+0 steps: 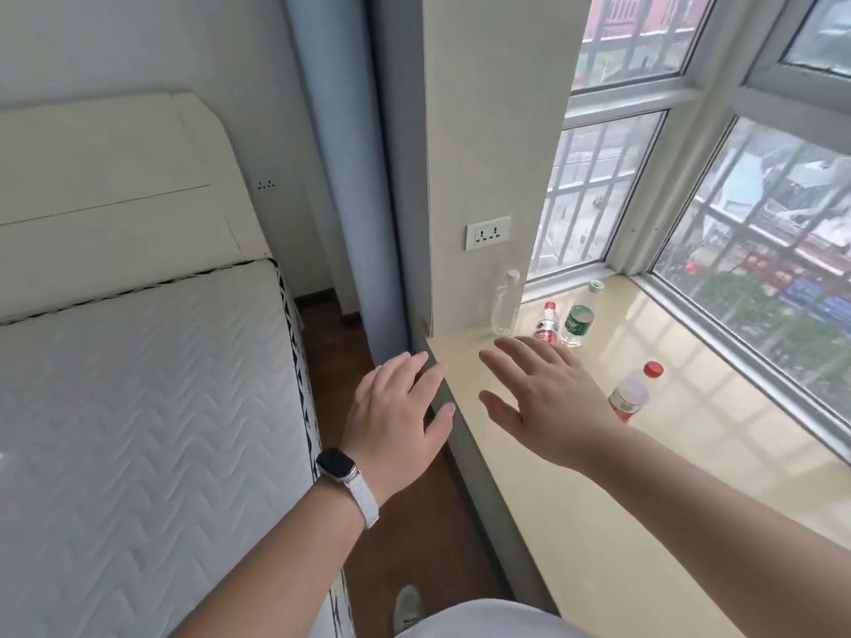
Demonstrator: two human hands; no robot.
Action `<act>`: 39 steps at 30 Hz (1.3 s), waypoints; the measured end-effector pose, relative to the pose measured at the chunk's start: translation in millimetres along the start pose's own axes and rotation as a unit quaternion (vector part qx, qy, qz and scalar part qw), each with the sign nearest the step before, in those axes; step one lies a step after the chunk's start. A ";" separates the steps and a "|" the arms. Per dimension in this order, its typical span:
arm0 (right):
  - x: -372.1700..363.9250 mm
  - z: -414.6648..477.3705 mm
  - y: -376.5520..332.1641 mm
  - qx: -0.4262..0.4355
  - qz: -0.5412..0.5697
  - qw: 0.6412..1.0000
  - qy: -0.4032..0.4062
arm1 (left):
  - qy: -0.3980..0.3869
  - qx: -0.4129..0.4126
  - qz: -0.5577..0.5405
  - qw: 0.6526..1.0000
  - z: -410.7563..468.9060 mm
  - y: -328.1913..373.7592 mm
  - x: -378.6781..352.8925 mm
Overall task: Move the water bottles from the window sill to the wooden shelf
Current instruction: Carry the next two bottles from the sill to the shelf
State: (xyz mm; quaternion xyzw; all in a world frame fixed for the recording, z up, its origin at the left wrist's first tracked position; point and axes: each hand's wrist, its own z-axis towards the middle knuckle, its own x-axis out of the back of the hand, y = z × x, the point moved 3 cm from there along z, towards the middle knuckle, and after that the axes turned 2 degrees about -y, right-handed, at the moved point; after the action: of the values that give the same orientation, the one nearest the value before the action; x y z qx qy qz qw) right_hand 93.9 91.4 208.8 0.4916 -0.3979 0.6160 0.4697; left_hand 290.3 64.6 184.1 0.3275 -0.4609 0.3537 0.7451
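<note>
cream sill under outstretched right hand, left hand alongside, both grips released

Four water bottles stand on the window sill.

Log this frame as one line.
left hand: open, empty | right hand: open, over window sill | clear bottle, green-label bottle, far red-label bottle, near red-label bottle: standing on sill
</note>
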 end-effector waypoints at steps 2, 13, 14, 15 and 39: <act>-3.5 24.8 -7.5 -0.018 -0.001 1.000 0.001 | 0.009 -0.018 -0.009 1.000 16.9 -25.2 -1.5; -28.9 76.4 6.3 -0.079 -0.014 0.997 -0.005 | -0.001 -0.073 -0.060 0.996 95.2 -83.3 -35.7; -31.2 80.2 12.1 -0.084 -0.013 0.996 -0.002 | -0.012 -0.075 -0.065 0.995 103.7 -82.6 -41.5; -34.0 83.5 17.4 -0.088 -0.013 0.996 0.000 | -0.024 -0.080 -0.066 0.994 111.9 -81.1 -47.5; -203.1 199.6 263.8 -0.294 0.149 0.941 -0.072 | -0.246 -0.098 -0.080 0.961 370.1 -32.3 -265.5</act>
State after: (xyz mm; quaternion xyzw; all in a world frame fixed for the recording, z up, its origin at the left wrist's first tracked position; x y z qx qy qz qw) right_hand -100.3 -200.6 42.3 0.3097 -0.6626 0.4974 0.4665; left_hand 62.3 -313.8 68.5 0.3653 -0.6345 0.1542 0.6634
